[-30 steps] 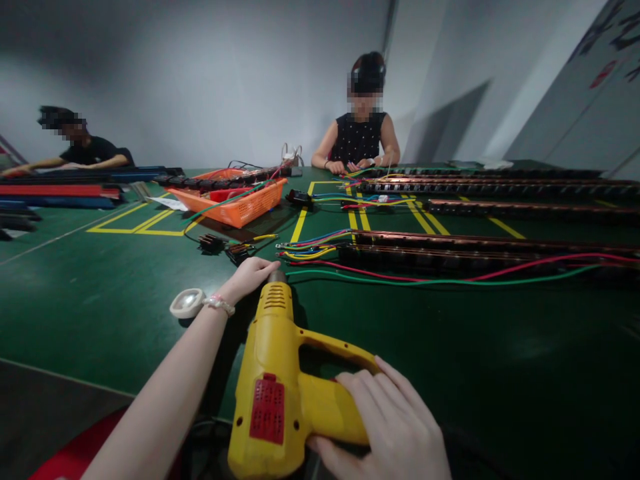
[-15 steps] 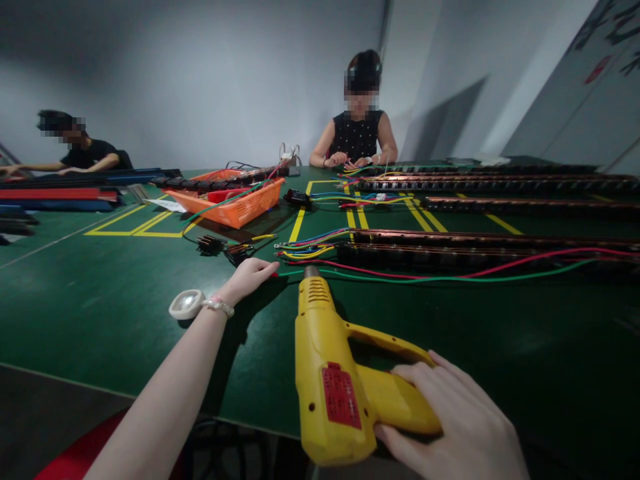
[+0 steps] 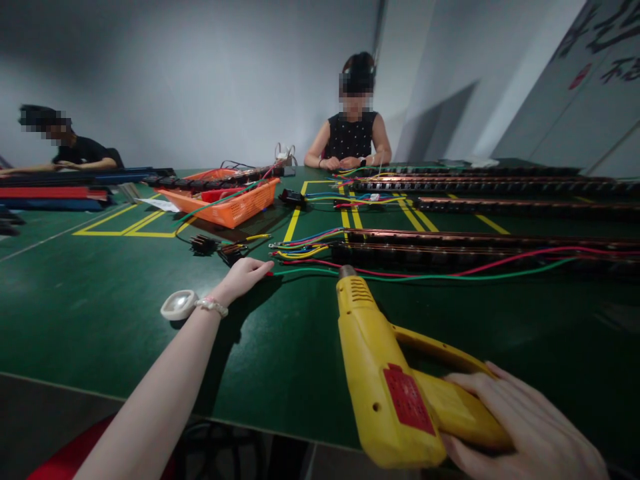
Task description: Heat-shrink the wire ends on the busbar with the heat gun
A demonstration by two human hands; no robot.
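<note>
My right hand [image 3: 520, 430] grips the handle of a yellow heat gun [image 3: 385, 373] at the lower right, its metal nozzle pointing away toward the red and green wires [image 3: 450, 275]. My left hand [image 3: 243, 275] reaches forward over the green table [image 3: 100, 300] and pinches the near end of the red and green wires between its fingertips. A bracelet sits on that wrist. The wires run right along long black and copper strips [image 3: 475, 253].
A white round object [image 3: 179, 304] lies beside my left wrist. Black connectors [image 3: 217, 249] and a bundle of coloured wires [image 3: 305, 245] lie ahead. An orange basket [image 3: 230, 200] stands further back. One person sits across the table, another at the far left.
The heat gun has swung to the right with my right hand, away from my left hand. My left hand stays on the wire ends.
</note>
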